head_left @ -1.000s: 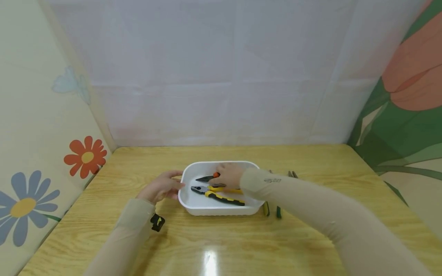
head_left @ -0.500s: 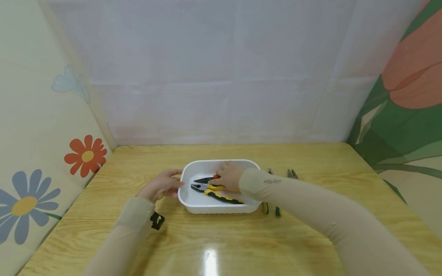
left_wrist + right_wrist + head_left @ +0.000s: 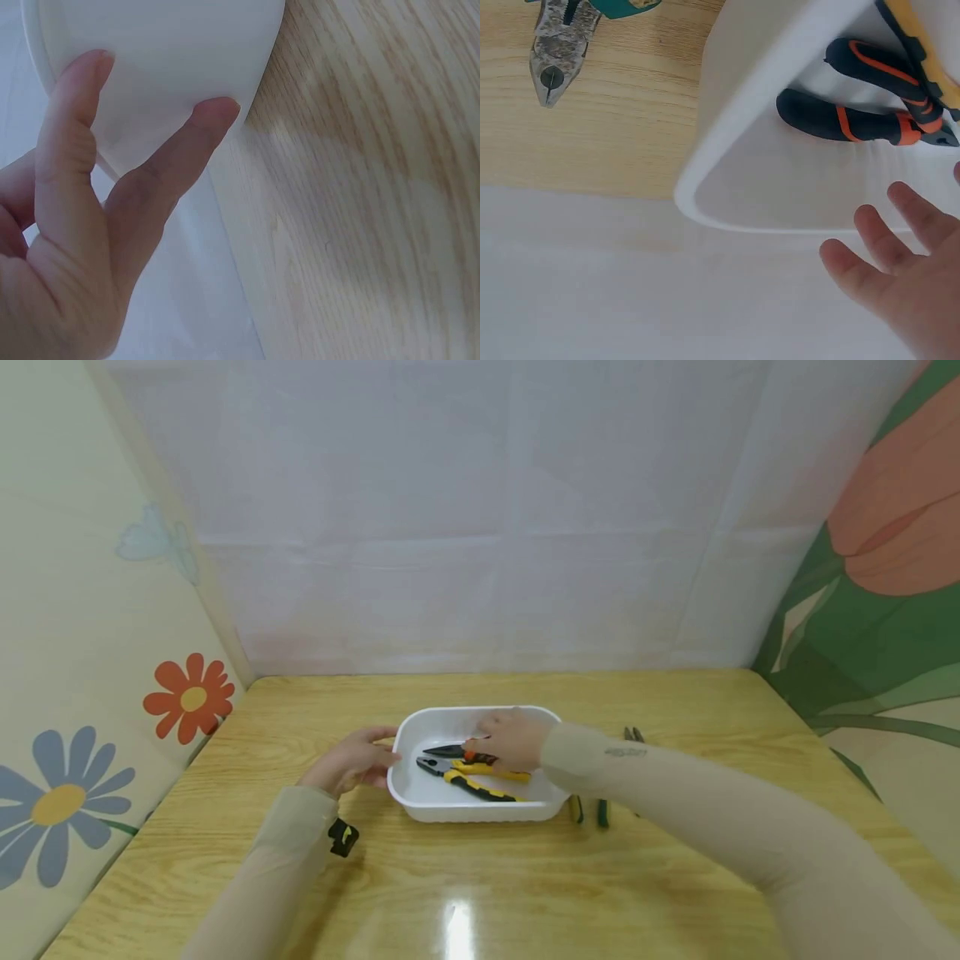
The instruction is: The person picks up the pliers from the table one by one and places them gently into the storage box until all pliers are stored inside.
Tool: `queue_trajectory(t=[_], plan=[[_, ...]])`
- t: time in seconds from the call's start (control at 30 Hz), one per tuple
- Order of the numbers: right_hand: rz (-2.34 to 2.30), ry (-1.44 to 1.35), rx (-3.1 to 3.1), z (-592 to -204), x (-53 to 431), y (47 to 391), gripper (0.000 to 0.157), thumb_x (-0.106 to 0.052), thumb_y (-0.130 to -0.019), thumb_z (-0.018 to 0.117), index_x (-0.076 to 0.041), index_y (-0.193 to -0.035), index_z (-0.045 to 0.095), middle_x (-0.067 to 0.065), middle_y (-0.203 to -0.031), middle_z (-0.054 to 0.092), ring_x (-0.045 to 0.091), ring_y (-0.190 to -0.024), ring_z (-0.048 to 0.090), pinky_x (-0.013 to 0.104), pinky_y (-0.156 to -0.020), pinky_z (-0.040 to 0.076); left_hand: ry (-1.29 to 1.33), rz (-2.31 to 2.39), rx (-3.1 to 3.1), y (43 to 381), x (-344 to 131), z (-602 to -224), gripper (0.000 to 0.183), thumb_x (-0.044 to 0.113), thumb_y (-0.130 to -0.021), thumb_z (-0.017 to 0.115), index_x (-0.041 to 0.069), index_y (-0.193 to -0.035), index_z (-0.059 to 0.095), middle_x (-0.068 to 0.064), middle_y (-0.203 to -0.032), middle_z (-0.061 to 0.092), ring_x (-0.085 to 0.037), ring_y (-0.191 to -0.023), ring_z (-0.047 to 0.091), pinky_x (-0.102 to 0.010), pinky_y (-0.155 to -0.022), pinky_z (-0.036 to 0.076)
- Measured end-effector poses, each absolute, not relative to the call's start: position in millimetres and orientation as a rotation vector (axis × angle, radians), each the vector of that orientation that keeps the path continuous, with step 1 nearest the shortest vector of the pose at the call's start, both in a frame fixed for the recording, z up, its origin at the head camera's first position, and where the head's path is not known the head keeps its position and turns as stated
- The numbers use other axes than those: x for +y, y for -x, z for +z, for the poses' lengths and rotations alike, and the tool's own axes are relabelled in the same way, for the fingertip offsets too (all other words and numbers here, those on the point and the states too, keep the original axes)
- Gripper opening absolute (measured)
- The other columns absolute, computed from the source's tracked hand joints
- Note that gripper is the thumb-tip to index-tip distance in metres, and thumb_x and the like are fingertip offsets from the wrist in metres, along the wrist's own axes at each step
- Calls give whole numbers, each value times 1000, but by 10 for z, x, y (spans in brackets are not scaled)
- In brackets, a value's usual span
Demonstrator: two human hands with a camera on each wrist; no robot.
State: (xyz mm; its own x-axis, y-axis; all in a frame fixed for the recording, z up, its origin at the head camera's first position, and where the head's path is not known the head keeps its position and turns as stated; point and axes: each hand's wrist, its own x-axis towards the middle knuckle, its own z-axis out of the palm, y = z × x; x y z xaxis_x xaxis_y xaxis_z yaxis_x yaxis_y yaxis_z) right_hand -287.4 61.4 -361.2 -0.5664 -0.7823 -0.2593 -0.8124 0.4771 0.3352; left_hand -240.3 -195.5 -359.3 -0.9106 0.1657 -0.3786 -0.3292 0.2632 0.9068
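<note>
A white tray (image 3: 480, 812) stands in the middle of the table. My left hand (image 3: 352, 766) touches its left end, with extended fingers against the outer wall in the left wrist view. Inside lie yellow-and-black combination pliers (image 3: 480, 789) and black long-nose pliers (image 3: 446, 751) with orange bands on the handles. My right hand (image 3: 513, 739) is over the tray's right half, partly hiding the long-nose pliers in the head view. In the right wrist view its fingers are spread, apart from the black-and-orange handles (image 3: 855, 126), and nothing is held.
On the table right of the tray lie pliers with green handles (image 3: 603, 813), partly behind the right sleeve. Their metal head (image 3: 559, 52) shows in the right wrist view. Near the left sleeve is a small black object (image 3: 343, 837) with a yellow mark. A white sheet (image 3: 480, 527) hangs behind.
My right hand has shifted slightly right, and more of the long-nose pliers' orange-banded handle shows. The right sleeve now covers one metal tip beside the tray. My left hand stays at the tray's end.
</note>
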Motion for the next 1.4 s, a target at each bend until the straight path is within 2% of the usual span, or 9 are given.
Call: queue_trajectory(t=[0.1, 0.3, 0.6, 0.77, 1.07, 1.4], plan=[[634, 1468, 2678, -3612, 702, 2874, 54, -41, -98, 55, -31, -149, 40, 6, -139, 50, 29, -125, 46, 50, -102, 45, 145, 1682, 2145, 2396, -1958, -3590, 59, -9, -94, 51, -9, -148, 25, -40, -135, 42, -17, -71, 65, -23, -54, 58], [446, 1513, 2719, -3520, 884, 2786, 54, -32, -97, 60, -24, -148, 43, 11, -138, 50, 33, -123, 46, 55, -98, 46, 159, 1674, 2146, 2391, -1958, -3585, 60, -9, -94, 51, -8, -148, 26, -39, -137, 41, -19, -74, 66, -24, -58, 58], [351, 1518, 2741, -3383, 1108, 2606, 49, -25, -96, 62, -15, -142, 50, 15, -134, 53, 34, -118, 50, 51, -96, 48, 191, 1680, 2143, 2385, -1953, -3587, 60, -9, -94, 51, -6, -149, 26, -39, -136, 41, -15, -68, 64, -22, -56, 57], [315, 1538, 2768, -3351, 1219, 2559, 49, -23, -96, 62, -14, -142, 50, 16, -133, 54, 34, -116, 51, 49, -94, 50, 178, 1684, 2136, 2385, -1955, -3586, 62, -8, -94, 52, -7, -149, 24, -39, -137, 41, -16, -69, 65, -23, -59, 58], [93, 1413, 2816, -3253, 1375, 2488, 52, -23, -96, 62, -9, -143, 46, 22, -136, 50, 42, -123, 46, 61, -101, 41, 166, 1696, 2128, 2389, -1954, -3590, 62, -9, -94, 51, -7, -149, 24, -39, -136, 41, -16, -69, 64, -22, -56, 57], [4, 1383, 2867, -3233, 1530, 2386, 53, -23, -96, 63, -7, -144, 46, 23, -137, 49, 42, -124, 45, 61, -102, 39, 171, 1689, 2129, 2393, -1956, -3597, 62, -8, -95, 51, -6, -150, 23, -39, -136, 41, -14, -66, 64, -20, -53, 56]])
